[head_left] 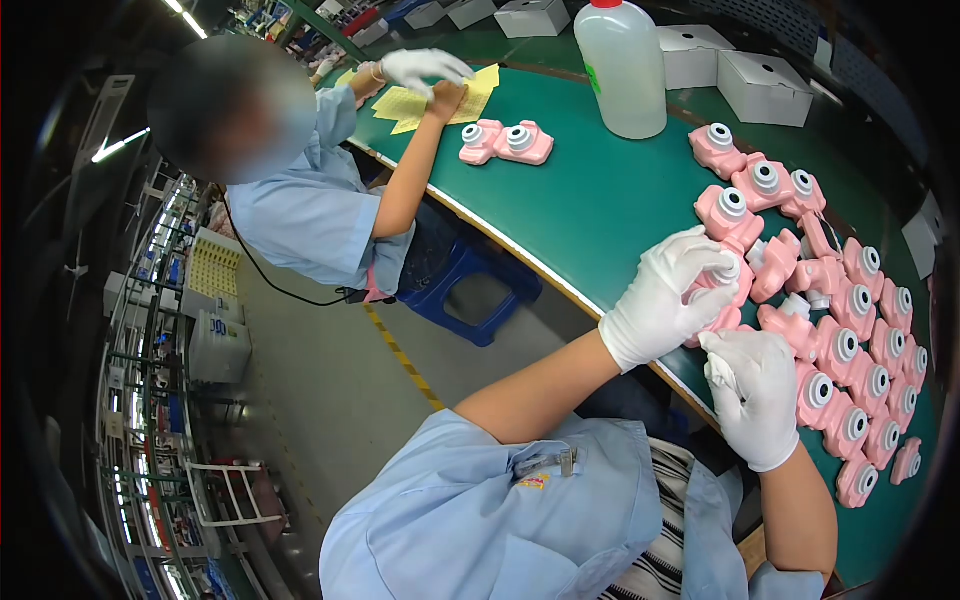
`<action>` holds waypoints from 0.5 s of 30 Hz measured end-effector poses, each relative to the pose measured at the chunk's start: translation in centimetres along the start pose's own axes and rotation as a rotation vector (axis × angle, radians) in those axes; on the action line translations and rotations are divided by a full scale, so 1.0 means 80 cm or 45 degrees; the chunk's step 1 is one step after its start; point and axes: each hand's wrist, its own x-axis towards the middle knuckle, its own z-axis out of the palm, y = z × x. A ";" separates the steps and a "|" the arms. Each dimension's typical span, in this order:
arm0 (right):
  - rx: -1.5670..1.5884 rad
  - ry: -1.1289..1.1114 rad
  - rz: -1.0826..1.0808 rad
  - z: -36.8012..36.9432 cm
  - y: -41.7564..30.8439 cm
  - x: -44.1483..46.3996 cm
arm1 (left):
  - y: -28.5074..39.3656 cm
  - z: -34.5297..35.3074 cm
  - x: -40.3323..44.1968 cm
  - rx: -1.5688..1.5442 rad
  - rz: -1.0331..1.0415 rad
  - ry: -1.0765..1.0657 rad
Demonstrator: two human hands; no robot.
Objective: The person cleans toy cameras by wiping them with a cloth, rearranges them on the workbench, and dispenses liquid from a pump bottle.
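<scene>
My left hand (672,298), in a white glove, is closed around a pink toy camera (741,281) with a pale lens at the near side of a large group. Just below it, my right hand (752,392), also gloved, is closed with curled fingers. Whatever that hand holds, if anything, is hidden. Around both hands lie many pink toy cameras (846,346), most with white-ringed lenses facing up. A few of them, such as the toy camera (774,266) beside my left hand, are turned on their sides.
A co-worker's gloved hand (425,69) is over yellow sheets (405,106) on the green table (590,220). Two pink cameras (523,143) sit nearby. A large translucent bottle (622,75) and white boxes (765,90) stand behind. A blue stool (470,290) is below the edge.
</scene>
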 end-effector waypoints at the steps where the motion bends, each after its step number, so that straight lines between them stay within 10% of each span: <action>1: -0.001 0.002 0.004 0.000 0.000 0.000 | 0.001 -0.001 0.000 0.002 0.015 0.010; 15: -0.026 0.026 0.070 0.005 0.000 -0.002 | 0.009 0.003 -0.002 0.211 0.163 0.044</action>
